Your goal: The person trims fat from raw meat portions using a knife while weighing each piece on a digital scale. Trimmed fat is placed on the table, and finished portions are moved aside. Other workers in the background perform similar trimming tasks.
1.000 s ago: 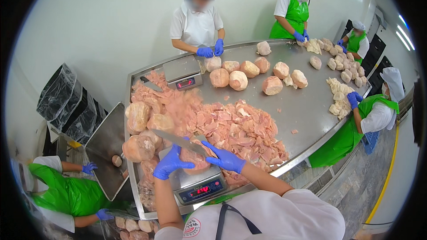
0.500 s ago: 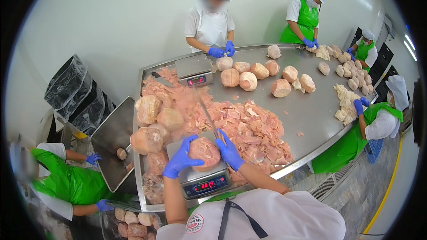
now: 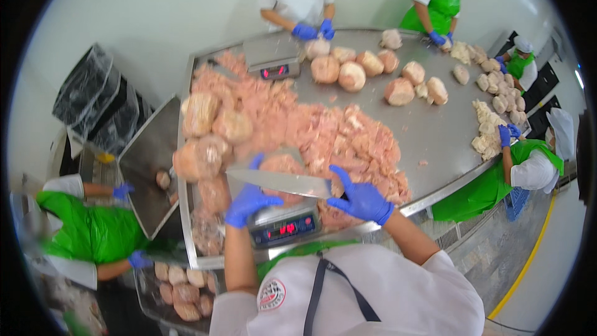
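Observation:
A round lump of pale pink meat (image 3: pixel 287 163) rests on the near weighing scale (image 3: pixel 285 229), partly hidden behind a knife. My left hand (image 3: pixel 249 199), in a blue glove, cups the lump's left side, its thumb on the near side and fingers on the far side. In my right hand (image 3: pixel 364 199), also blue-gloved, is the knife (image 3: pixel 280 183); its handle is hidden in the palm. The long blade lies across the lump, pointing left, its tip by my left fingers. Flat pink meat trimmings (image 3: pixel 354 143) are heaped just beyond both hands.
Larger round meat lumps (image 3: pixel 200 158) crowd the steel table's left side. Another scale (image 3: pixel 272 65) and a second knife (image 3: pixel 222 70) lie at the far edge. A steel bin (image 3: pixel 146 168) stands left. Co-workers in blue gloves stand around the table, one (image 3: pixel 93 230) at my left.
The knife has swung from pointing away from me to lying crosswise over the meat lump. My right hand has moved right, and the whole view has shifted.

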A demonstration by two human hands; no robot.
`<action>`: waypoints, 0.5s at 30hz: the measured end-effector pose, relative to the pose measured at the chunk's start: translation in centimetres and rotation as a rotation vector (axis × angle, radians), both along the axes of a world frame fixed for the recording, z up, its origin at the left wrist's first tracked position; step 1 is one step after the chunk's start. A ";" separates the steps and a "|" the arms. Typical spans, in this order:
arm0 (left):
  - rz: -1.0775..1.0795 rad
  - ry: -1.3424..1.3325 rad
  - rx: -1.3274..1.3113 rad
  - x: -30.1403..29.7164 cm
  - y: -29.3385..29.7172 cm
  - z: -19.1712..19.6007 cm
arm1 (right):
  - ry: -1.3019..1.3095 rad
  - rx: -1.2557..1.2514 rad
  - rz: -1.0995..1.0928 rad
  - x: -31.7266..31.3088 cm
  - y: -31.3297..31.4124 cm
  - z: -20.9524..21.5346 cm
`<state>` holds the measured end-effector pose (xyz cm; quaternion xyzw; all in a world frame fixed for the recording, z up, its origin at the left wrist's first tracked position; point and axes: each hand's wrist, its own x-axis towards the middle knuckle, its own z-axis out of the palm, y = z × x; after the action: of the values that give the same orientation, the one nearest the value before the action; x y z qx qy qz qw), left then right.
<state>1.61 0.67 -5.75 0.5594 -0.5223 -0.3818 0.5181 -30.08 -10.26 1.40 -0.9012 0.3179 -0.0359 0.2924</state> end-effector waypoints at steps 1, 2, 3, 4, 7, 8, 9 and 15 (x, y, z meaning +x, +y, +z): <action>-0.010 -0.013 0.011 0.0 -0.1 0.0 | 0.078 -0.008 0.027 -0.5 0.5 1.0; -0.020 -0.028 0.021 0.0 -0.2 0.1 | 0.072 -0.018 0.039 -0.9 0.9 1.6; -0.022 -0.006 0.007 -0.2 -0.7 0.4 | 0.099 0.002 0.053 -0.8 0.8 1.4; -0.025 0.016 -0.007 -0.4 -0.7 0.4 | 0.126 0.021 0.065 -0.7 0.9 1.1; -0.072 0.080 0.011 0.3 -0.5 0.6 | 0.132 -0.001 0.119 0.9 0.0 0.3; -0.097 0.060 0.041 0.1 -0.3 1.1 | 0.111 0.001 0.138 1.6 -0.3 -0.1; -0.127 0.037 0.064 0.0 -0.2 2.3 | 0.088 -0.004 0.152 2.5 -0.7 -0.3; -0.070 0.119 0.076 -1.2 -1.0 2.1 | -0.022 -0.011 0.125 7.6 -2.5 -2.0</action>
<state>0.37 -0.33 -3.66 0.5364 -0.4950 -0.4520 0.5127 -22.47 -12.79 -0.57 -0.9203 0.2577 -0.0292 0.2927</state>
